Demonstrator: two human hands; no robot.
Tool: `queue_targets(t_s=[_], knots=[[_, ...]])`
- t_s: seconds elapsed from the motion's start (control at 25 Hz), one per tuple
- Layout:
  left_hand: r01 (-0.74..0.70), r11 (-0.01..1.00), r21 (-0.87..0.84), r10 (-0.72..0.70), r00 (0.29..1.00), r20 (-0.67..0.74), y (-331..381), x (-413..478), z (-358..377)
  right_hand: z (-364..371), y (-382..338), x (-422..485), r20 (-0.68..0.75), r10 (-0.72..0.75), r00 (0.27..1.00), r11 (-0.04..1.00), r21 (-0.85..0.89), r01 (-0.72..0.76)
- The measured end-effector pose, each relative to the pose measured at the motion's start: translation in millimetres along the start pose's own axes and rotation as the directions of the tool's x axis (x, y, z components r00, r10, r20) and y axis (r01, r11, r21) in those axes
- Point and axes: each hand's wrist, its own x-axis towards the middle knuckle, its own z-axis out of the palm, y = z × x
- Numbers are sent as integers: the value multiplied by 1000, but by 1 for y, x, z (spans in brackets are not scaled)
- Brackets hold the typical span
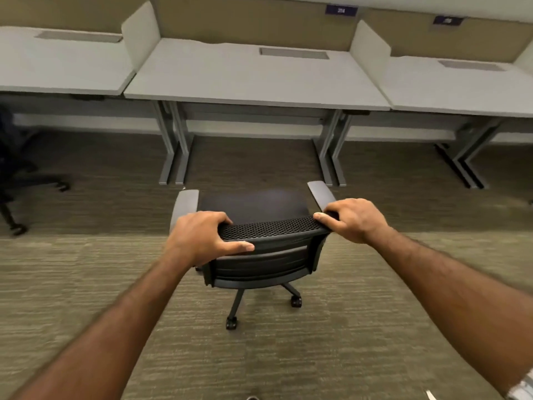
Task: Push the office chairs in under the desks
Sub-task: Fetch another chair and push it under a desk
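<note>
Head view: left hand (199,238) and right hand (356,219) both have fingers (215,217) wrapped over the chair (268,249) backrest's top corners. Chair sits on carpet (317,356), facing the middle counter (253,79), not yet under it.

Open carpet (253,166) lies between the chair (259,235) and the middle desk (253,79). The bay under that desk is clear between its leg frames (178,145). A second chair (17,180) stands well left, outside this path.
</note>
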Motion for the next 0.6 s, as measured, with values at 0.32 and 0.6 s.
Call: queue_targets(t_s=[0.32, 0.6], knots=[[64, 998, 24, -62, 996, -64, -39, 139, 6, 14, 60, 153, -28, -28, 999, 999, 19, 28], [213, 977, 17, -212, 975, -70, -68, 241, 9, 18, 104, 283, -32, -120, 992, 992, 24, 121]])
